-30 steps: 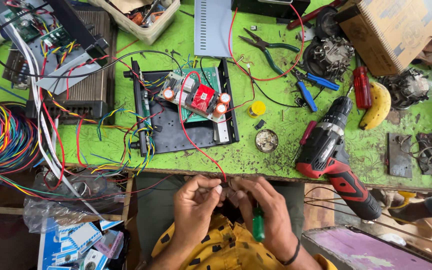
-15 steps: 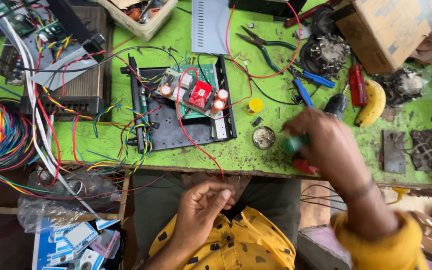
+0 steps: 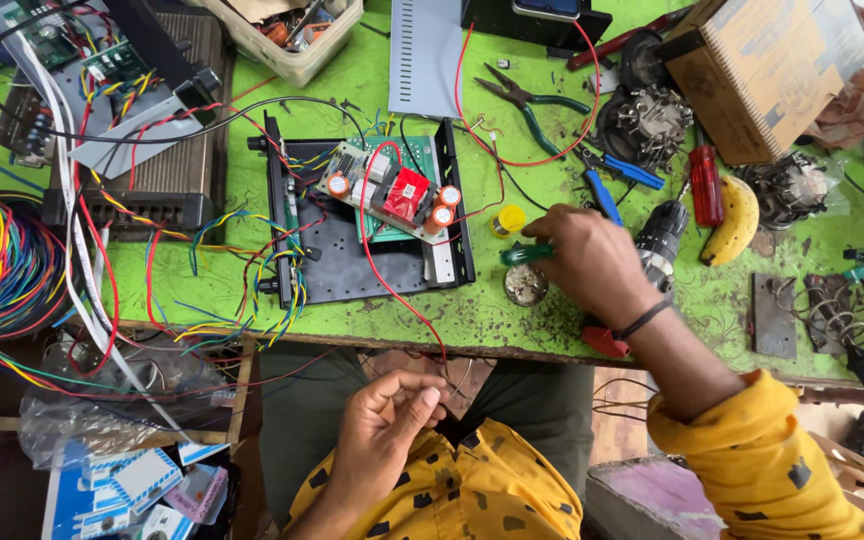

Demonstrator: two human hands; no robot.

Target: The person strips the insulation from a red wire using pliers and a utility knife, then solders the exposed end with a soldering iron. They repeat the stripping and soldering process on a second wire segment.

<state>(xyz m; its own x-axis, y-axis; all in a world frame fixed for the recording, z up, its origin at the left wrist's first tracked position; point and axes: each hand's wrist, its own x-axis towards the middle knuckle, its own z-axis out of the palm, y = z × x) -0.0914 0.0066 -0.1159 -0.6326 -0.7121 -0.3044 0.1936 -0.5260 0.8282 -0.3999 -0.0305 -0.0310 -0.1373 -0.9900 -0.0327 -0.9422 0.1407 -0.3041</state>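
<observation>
My right hand [image 3: 592,262] reaches over the green table and grips a green-handled screwdriver [image 3: 526,254], its tip pointing left, just above a small round tin [image 3: 526,287]. A yellow cap [image 3: 508,220] lies just beyond the tool. My forearm crosses a red and black cordless drill [image 3: 664,238]. My left hand [image 3: 387,420] stays low over my lap, fingers pinched on the end of a long red wire [image 3: 407,305]. That wire runs up to a circuit board [image 3: 392,190] lying on a black metal chassis [image 3: 352,265].
Pliers [image 3: 527,100], blue-handled cutters [image 3: 620,170], a red screwdriver [image 3: 707,185] and a banana [image 3: 737,222] lie at the right. A cardboard box [image 3: 762,70] stands behind them. Coloured wire bundles [image 3: 2,270] hang at the left, with a grey plate [image 3: 427,55] at the back.
My right hand has left my lap and swung up onto the table with the green-handled screwdriver, then shifted left toward the small tin. My left hand stays at the wire end.
</observation>
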